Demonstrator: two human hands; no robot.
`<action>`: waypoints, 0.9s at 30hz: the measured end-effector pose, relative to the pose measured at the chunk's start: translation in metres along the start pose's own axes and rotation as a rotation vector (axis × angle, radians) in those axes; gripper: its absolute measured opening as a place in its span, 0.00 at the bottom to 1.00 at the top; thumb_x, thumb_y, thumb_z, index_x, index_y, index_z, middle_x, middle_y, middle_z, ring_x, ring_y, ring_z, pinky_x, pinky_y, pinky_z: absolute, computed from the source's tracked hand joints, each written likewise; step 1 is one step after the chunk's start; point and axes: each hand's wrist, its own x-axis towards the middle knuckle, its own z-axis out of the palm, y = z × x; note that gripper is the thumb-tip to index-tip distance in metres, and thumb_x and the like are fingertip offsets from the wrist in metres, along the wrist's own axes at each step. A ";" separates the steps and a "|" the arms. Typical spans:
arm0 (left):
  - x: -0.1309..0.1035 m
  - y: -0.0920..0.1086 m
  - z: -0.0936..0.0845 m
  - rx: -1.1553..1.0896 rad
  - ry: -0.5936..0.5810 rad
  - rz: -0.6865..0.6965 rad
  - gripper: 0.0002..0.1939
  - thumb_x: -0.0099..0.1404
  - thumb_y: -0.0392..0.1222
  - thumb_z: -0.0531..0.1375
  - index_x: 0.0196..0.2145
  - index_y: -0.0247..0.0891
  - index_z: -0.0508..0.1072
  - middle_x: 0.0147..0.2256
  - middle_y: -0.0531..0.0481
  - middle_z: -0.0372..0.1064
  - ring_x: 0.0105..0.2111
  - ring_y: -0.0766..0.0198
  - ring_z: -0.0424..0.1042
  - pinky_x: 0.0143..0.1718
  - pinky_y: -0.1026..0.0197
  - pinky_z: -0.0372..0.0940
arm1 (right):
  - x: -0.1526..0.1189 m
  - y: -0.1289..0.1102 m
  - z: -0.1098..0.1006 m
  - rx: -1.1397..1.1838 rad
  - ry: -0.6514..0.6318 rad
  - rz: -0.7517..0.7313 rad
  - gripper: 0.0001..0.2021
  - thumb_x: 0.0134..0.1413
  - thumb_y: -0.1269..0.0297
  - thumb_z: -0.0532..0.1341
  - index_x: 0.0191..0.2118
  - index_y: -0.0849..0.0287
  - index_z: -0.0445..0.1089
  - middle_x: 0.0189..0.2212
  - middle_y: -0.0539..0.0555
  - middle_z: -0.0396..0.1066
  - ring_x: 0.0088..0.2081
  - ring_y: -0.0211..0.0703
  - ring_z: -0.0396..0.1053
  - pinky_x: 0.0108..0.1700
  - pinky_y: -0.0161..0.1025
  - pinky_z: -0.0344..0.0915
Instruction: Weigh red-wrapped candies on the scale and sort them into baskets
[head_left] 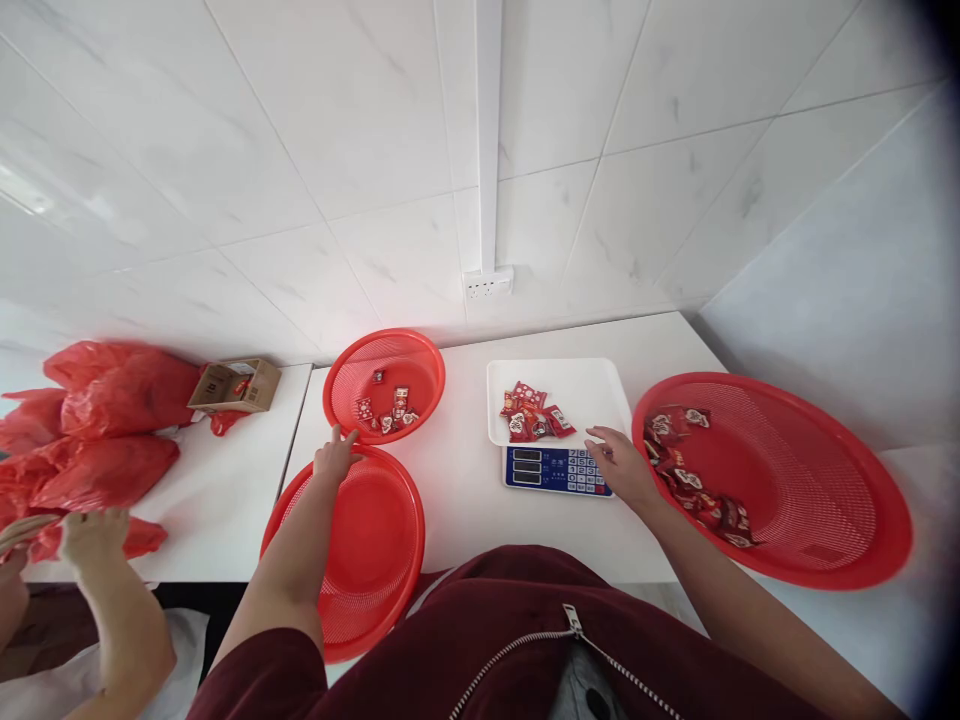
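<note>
My left hand point(335, 460) is at the place where the rims of two red plastic baskets meet, its fingers slightly apart. The back basket point(346, 362) holds several small wrapped snacks point(400, 402); the near basket point(375, 520), partly under my left forearm, shows a bare bottom. My right hand point(621, 468) hovers at the front right corner of a white weighing tray point(592, 395), fingers spread with nothing in them. Red snack packets point(536, 410) lie in a small heap on that tray. Below it, the blue panel of the digital scale point(551, 470) is partly covered by my right fingers.
A large red basket point(810, 490) with several packets along its left side stands at the right. On the left table are full red plastic bags point(120, 390) and a small cardboard box point(255, 390). A co-worker's hands point(90, 535) handle a red bag there. Behind is a tiled wall.
</note>
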 end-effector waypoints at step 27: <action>-0.005 -0.016 0.025 -0.338 0.039 -0.501 0.31 0.67 0.49 0.42 0.56 0.15 0.54 0.48 0.14 0.61 0.47 0.35 0.68 0.38 0.43 0.66 | -0.011 0.018 -0.023 -0.157 -0.049 0.003 0.17 0.55 0.54 0.52 0.44 0.58 0.70 0.43 0.60 0.71 0.35 0.48 0.71 0.42 0.49 0.69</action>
